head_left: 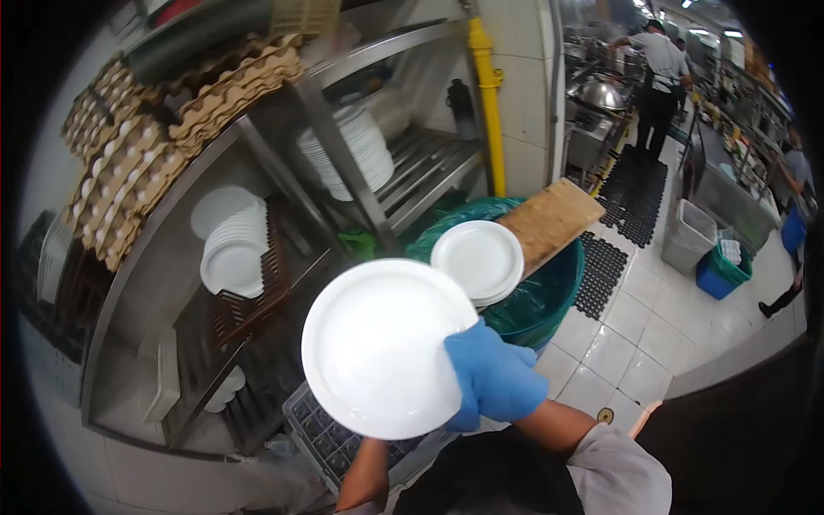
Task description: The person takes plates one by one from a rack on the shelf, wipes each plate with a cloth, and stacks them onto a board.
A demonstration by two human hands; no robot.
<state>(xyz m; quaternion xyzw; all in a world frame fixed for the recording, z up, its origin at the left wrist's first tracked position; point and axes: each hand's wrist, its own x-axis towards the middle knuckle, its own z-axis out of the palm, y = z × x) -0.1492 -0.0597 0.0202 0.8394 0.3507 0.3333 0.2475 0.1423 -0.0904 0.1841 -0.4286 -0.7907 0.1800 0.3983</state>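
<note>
The blue-gloved right hand (pixel 496 373) has its fingers (pixel 464 345) gripping the edge of a white plate (pixel 378 343), held up above a grey crate (pixel 311 419); the left forearm (pixel 364 477) runs behind it, so I cannot tell what the left hand's fingers do. Just beyond, a plate stack (pixel 477 257) seemingly rests on the wooden board (pixel 554 219) lying across a bin (pixel 573 287).

A snug blue glove (pixel 500 382) covers the right hand (pixel 493 375); a loose, pale short sleeve (pixel 625 472) stops above the bare forearm (pixel 560 427), next to a plain black garment (pixel 493 481) in front.
</note>
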